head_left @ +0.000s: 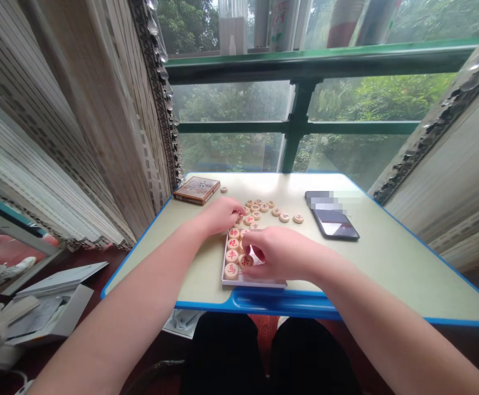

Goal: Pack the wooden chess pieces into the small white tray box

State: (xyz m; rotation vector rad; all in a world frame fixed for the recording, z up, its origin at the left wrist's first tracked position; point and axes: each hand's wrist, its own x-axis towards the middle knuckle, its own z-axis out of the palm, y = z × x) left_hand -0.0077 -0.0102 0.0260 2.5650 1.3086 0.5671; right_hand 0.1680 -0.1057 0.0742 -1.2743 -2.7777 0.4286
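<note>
Round pieces with red characters (pixel 232 256) are lined up inside a shallow white tray (pixel 256 283), over whose right side the right hand (pixel 286 252) is curved, thumb and fingers set about one piece (pixel 245 261); whether it is gripped cannot be told. Beyond the tray, loose pieces (pixel 264 208) are scattered, the left hand (pixel 222 213) bent over their left edge, its grip likewise unclear. A dark flat device (pixel 338 224) is placed beyond and right of the tray, a brown box (pixel 197 190) beyond and left.
</note>
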